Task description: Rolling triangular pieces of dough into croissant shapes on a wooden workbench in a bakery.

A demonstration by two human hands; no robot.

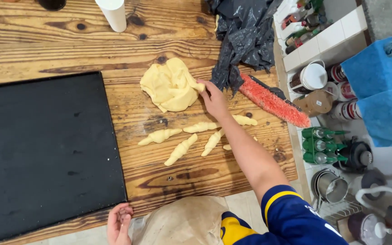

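Observation:
My right hand [213, 99] reaches across the wooden table [69, 41] and pinches the right edge of a big lump of yellow dough [171, 85]. Several small rolled, crescent-like dough pieces [181, 149] lie in a loose row below the lump, some partly under my forearm. My left hand [118, 223] rests at the table's near edge, beside the corner of a large black baking tray [41, 149], fingers curled and holding nothing visible.
A crumpled black plastic bag [246, 36] lies at the back right, with a red-bristled brush [273, 103] beside it. A white cylinder [113, 14] stands at the far edge. Beyond the table's right side are bottles, jars and blue cloths [379, 90].

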